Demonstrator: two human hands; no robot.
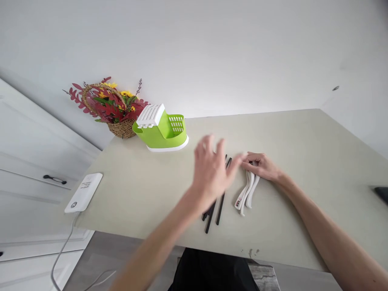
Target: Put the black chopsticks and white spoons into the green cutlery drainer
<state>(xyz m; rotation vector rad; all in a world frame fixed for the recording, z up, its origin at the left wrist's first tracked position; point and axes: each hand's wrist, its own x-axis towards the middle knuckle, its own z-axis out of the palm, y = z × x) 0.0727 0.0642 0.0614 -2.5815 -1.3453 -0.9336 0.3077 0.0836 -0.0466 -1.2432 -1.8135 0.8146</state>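
My left hand (pixel 212 167), slightly smeared by motion, hovers with fingers spread and nothing in them. It is above several slim black sticks (pixel 221 208) that look like chopsticks and lie side by side on the table. To their right, my right hand (pixel 261 165) rests with curled fingers over the far ends of several white curved-handled utensils (pixel 249 190). Their heads are hidden under the fingers, apart from a small dark part. One handle bears a barcode sticker. The handles point toward me.
A green and white boat-shaped plastic holder (pixel 166 137) stands at the back left. Beside it is a wicker basket (pixel 123 129) of artificial flowers. A white corded device (pixel 85 192) lies at the left table edge, and a dark object (pixel 382 194) at the far right.
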